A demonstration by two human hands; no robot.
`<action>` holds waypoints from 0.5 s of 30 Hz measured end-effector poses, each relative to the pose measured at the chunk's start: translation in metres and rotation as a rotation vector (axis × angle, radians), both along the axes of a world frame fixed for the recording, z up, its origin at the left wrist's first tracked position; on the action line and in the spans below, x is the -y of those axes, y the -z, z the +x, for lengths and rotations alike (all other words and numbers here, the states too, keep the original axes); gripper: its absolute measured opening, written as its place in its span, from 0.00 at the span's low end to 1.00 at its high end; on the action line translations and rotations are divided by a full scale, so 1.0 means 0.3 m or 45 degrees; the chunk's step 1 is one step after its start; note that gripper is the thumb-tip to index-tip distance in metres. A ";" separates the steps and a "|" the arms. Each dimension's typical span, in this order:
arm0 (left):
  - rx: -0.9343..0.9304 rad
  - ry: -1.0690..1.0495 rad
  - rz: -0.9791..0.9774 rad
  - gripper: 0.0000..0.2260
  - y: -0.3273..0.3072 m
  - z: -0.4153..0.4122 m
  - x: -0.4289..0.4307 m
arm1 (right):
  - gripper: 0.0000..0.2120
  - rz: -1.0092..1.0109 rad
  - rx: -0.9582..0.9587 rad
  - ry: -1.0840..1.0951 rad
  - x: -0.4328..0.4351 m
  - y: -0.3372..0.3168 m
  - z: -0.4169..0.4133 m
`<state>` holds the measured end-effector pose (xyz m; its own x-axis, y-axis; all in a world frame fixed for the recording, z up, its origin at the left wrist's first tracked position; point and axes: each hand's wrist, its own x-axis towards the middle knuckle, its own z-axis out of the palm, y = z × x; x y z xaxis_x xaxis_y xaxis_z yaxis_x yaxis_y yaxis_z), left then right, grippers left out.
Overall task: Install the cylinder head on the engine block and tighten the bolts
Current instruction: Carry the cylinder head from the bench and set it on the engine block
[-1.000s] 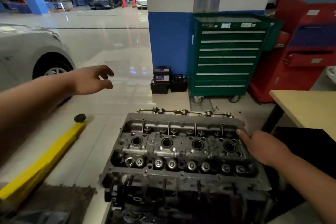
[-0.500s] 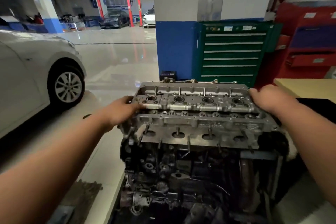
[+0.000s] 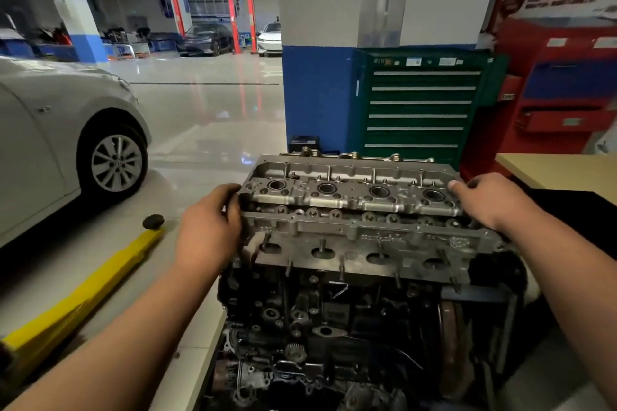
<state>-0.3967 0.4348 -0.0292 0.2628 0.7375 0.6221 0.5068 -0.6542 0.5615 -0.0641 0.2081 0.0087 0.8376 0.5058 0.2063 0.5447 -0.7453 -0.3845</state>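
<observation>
The grey aluminium cylinder head (image 3: pixel 364 210) with four round plug wells sits on top of the dark, oily engine block (image 3: pixel 350 327) in the middle of the view. My left hand (image 3: pixel 208 230) grips the head's left end, fingers curled round its upper edge. My right hand (image 3: pixel 484 198) holds the right end, fingers bent over the top rim. No bolts or tools show in either hand.
A silver car (image 3: pixel 66 143) stands at the left. A yellow lift arm (image 3: pixel 83 294) with a black pad lies on the floor. Behind the engine are a green tool cabinet (image 3: pixel 420 107), a blue-and-white pillar (image 3: pixel 317 93), red cabinets (image 3: pixel 564 103) and a tan table (image 3: pixel 567 170).
A second ago my left hand was in the air at the left; it now grips the head's left end. The camera has dropped lower and my right hand stayed at the right end.
</observation>
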 end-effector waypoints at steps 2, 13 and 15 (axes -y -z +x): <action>-0.020 0.031 -0.057 0.10 -0.010 0.008 -0.041 | 0.25 0.003 -0.017 0.023 -0.022 0.007 0.000; 0.094 0.082 -0.194 0.12 0.033 0.024 -0.064 | 0.22 0.046 -0.080 0.017 -0.076 -0.004 0.043; 0.193 0.115 -0.365 0.11 0.045 0.027 -0.071 | 0.23 0.021 -0.091 -0.003 -0.069 -0.005 0.039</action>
<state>-0.3886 0.4562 -0.0428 0.2553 0.8662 0.4295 0.3504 -0.4969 0.7939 -0.0525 0.2288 0.0102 0.8494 0.5048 0.1539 0.5170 -0.7373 -0.4348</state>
